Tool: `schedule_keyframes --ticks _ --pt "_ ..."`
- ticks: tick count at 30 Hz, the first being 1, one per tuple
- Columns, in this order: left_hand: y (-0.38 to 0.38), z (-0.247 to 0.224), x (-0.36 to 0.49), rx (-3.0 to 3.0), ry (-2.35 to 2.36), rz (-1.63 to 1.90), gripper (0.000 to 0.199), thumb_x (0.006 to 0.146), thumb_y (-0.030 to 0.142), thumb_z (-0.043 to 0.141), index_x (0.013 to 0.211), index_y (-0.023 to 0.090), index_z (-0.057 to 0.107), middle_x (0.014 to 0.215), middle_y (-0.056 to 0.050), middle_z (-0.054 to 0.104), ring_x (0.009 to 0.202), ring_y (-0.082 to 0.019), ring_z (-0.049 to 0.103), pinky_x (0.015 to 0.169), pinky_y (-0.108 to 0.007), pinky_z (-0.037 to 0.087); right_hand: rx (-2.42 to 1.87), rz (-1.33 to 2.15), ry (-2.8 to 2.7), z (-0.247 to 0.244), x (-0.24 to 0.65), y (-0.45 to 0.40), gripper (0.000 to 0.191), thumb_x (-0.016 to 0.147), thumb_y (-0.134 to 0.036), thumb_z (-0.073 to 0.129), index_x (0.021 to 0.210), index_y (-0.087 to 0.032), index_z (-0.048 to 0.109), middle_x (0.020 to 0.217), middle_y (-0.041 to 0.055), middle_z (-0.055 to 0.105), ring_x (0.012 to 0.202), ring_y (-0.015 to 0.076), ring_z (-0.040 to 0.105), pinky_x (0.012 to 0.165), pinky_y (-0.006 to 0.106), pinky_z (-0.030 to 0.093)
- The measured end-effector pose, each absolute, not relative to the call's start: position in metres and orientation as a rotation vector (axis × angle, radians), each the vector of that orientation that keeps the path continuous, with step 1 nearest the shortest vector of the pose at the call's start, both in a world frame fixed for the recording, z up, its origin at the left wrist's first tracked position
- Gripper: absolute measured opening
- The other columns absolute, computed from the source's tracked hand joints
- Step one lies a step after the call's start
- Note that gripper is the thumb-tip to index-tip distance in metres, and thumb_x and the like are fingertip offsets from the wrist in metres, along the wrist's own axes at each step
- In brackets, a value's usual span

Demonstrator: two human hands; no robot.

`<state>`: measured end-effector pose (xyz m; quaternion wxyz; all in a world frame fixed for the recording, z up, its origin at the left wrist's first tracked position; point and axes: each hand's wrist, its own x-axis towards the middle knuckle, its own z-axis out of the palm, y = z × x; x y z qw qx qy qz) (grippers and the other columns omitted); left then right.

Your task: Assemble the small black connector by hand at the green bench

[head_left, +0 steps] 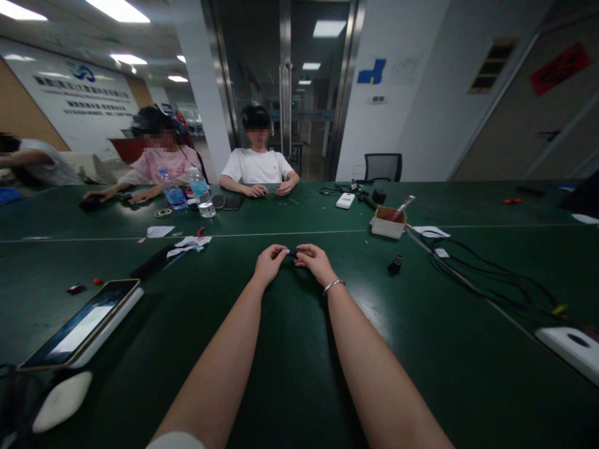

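Above the middle of the green table (290, 386), both my hands meet at a small dark stick-like piece (292, 252) with a shiny silvery end; its exact kind is too small to tell. My left hand (269, 264) pinches the silvery end between thumb and fingertips. From the other side, my right hand (319, 263) has its fingers closed on the dark part, and a silver bracelet (334, 286) circles that wrist. The fingers hide much of the piece. To the right, a small black cylindrical object (395, 265) lies on the table, apart from my hands.
At left, a phone (88, 324) rests on a white box, near a white mouse-shaped object (63, 400). A small box (389, 223) holding a marker-like stick, and black cables (486, 268), lie right. Water bottles (202, 194) stand ahead. A co-worker in white (257, 165) sits opposite.
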<state>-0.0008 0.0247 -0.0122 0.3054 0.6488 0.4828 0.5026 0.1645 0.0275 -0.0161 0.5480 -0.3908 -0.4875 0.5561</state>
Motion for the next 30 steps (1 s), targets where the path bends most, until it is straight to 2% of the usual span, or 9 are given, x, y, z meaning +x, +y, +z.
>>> schedule_keyframes --ticks 4,7,13,23,30 --pt "0.0244 -0.0122 -0.0017 1.701 1.294 1.340 0.023 0.078 0.033 0.060 0.097 0.021 0.064 0.083 -0.002 0.066 0.077 -0.015 0.060 0.073 -0.028 0.046 -0.930 1.316 -1.153 -0.0159 0.1647 0.0274 0.019 0.075 -0.006 0.065 0.092 -0.014 0.061 0.065 -0.0004 0.067 0.059 0.0101 0.067 0.058 0.019 0.058" --pt "0.0245 -0.0120 -0.0016 1.707 1.301 1.316 0.020 0.079 0.034 0.058 0.094 0.022 0.065 0.078 -0.001 0.064 0.071 -0.014 0.058 0.070 -0.027 0.045 -0.922 1.315 -1.160 -0.0161 0.1650 0.0276 0.020 0.074 -0.006 0.065 0.092 -0.014 0.061 0.066 0.0000 0.067 0.060 0.0100 0.068 0.058 0.019 0.058" --pt "0.0258 -0.0123 -0.0012 1.705 1.281 1.316 0.017 0.076 0.028 0.060 0.091 0.021 0.066 0.084 -0.003 0.065 0.078 -0.015 0.059 0.074 -0.029 0.046 -0.924 1.302 -1.168 -0.0172 0.1656 0.0284 0.019 0.076 -0.006 0.063 0.092 -0.014 0.061 0.065 -0.0003 0.067 0.060 0.0103 0.068 0.057 0.019 0.059" --pt "0.0291 -0.0170 -0.0015 1.715 1.213 1.350 0.018 0.077 0.027 0.061 0.093 0.020 0.065 0.096 -0.005 0.067 0.088 -0.016 0.062 0.085 -0.032 0.046 -0.907 1.318 -1.148 -0.0170 0.1646 0.0279 0.020 0.072 -0.009 0.068 0.090 -0.015 0.061 0.065 -0.0009 0.067 0.058 0.0102 0.067 0.057 0.019 0.058" --pt "0.0283 -0.0159 -0.0008 1.700 1.267 1.336 0.017 0.078 0.032 0.059 0.091 0.022 0.064 0.079 -0.001 0.065 0.074 -0.014 0.060 0.073 -0.027 0.046 -0.916 1.314 -1.157 -0.0191 0.1652 0.0296 0.022 0.071 -0.011 0.070 0.091 -0.015 0.062 0.068 0.0002 0.068 0.060 0.0115 0.068 0.059 0.022 0.058"
